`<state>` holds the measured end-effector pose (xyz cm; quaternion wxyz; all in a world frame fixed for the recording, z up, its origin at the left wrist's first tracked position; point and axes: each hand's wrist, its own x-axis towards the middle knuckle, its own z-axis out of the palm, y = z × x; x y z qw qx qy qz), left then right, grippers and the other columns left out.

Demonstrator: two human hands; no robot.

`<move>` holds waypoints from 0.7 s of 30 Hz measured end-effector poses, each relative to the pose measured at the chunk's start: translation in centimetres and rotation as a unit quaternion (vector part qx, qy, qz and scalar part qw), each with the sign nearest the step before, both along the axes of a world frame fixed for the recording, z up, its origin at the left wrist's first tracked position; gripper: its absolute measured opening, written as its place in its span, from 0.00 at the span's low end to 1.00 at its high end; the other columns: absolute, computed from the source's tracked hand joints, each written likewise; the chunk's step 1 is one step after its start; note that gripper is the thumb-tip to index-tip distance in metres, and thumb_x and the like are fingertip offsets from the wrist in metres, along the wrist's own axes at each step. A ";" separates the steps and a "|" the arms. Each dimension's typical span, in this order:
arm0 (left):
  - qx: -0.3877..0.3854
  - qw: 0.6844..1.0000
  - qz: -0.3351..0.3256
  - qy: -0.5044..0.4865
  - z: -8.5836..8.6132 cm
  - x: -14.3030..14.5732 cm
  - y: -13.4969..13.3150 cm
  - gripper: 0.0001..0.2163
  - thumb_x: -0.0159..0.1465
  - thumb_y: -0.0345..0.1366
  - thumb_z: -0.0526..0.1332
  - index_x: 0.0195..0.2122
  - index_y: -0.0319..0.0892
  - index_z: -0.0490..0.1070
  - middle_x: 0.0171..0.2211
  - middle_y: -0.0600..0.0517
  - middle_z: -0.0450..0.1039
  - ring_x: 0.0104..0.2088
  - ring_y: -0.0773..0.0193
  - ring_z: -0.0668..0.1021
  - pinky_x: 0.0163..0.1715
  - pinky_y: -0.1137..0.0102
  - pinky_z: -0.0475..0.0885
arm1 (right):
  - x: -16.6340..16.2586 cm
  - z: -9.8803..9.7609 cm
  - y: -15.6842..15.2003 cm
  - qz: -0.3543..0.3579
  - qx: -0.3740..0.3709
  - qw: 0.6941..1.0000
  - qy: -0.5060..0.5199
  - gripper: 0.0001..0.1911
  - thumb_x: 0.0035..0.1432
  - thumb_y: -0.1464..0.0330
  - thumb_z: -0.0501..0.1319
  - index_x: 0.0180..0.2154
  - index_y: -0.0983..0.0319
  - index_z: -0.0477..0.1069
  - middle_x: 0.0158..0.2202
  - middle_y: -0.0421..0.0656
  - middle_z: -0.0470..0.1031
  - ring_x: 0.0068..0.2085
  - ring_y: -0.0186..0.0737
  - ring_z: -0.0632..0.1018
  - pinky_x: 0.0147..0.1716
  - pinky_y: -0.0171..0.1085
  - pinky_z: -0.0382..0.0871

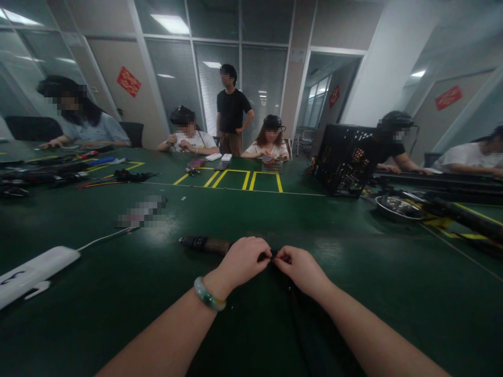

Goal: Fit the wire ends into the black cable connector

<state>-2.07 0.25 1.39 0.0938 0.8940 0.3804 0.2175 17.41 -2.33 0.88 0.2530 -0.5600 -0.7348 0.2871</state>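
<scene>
Green felt covered the table (118, 314) where my left hand (243, 260) and right hand (298, 268) met, fingertips pinched shut on a small black piece (272, 255) between them. A dark cylindrical handle (204, 244) lay just beyond my left hand, touching the table.

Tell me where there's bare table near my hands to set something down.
Bare green table lies right of your right hand, and between the white power bank and your left hand. Crowded: the far-left tools, and around the black crate.
</scene>
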 end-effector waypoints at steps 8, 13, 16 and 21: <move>0.000 1.000 -0.023 0.019 0.3 -0.2 0.0 0.03 0.61 0.31 0.61 0.36 0.44 0.72 0.39 0.53 0.73 0.42 0.61 0.74 0.46 0.64 0.67 | 0.0 -0.2 -0.1 -0.017 -0.001 1.000 -0.004 0.08 0.60 0.64 0.59 0.32 0.60 0.74 0.30 0.37 0.76 0.30 0.35 0.75 0.27 0.31 0.59; -0.001 1.000 0.001 0.021 0.4 0.0 -0.1 0.05 0.60 0.33 0.62 0.38 0.44 0.70 0.38 0.53 0.73 0.39 0.60 0.73 0.41 0.64 0.67 | -0.1 -0.4 0.0 -0.019 -0.015 1.000 0.010 0.07 0.59 0.64 0.59 0.32 0.60 0.74 0.29 0.38 0.76 0.30 0.34 0.75 0.26 0.30 0.59; -0.003 1.000 0.018 0.018 0.4 0.2 -0.3 0.07 0.60 0.35 0.63 0.39 0.45 0.69 0.37 0.54 0.72 0.39 0.60 0.73 0.40 0.64 0.67 | 0.0 -0.4 0.1 -0.023 -0.019 0.999 0.013 0.07 0.59 0.64 0.60 0.32 0.60 0.74 0.29 0.38 0.76 0.30 0.34 0.74 0.25 0.30 0.58; 0.014 0.999 0.042 0.018 0.1 0.6 -0.6 0.05 0.61 0.34 0.62 0.37 0.43 0.68 0.37 0.52 0.72 0.40 0.59 0.73 0.43 0.63 0.67 | 0.0 -0.5 0.2 -0.026 -0.022 0.999 0.020 0.07 0.58 0.65 0.60 0.32 0.60 0.74 0.29 0.37 0.76 0.29 0.34 0.75 0.25 0.30 0.59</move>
